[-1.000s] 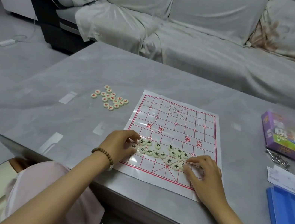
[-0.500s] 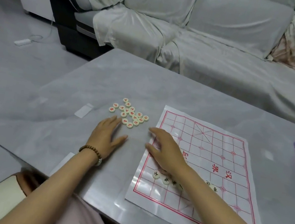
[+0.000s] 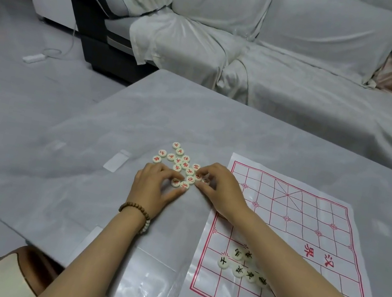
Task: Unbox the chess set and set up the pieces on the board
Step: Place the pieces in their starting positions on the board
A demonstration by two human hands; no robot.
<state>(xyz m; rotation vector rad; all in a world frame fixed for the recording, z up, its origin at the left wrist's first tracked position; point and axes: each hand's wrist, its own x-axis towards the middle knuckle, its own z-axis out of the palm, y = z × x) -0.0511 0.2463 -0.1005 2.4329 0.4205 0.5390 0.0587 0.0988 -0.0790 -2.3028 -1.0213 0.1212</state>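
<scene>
The red pieces (image 3: pixel 185 165) lie in a loose cluster on the table (image 3: pixel 195 116), just left of the board (image 3: pixel 308 215). We have both hands at the cluster's near edge. Our left hand (image 3: pixel 153 189) pinches one piece between thumb and forefinger. Our right hand (image 3: pixel 220 189) curls its fingers over the pieces on the cluster's right side, thumb tucked under. The black pieces (image 3: pixel 238 263) sit bunched on the board's near half, partly hidden by our right forearm. A bead bracelet (image 3: pixel 135 212) rings the left wrist. A covered sofa (image 3: pixel 309 63) stands beyond the table.
</scene>
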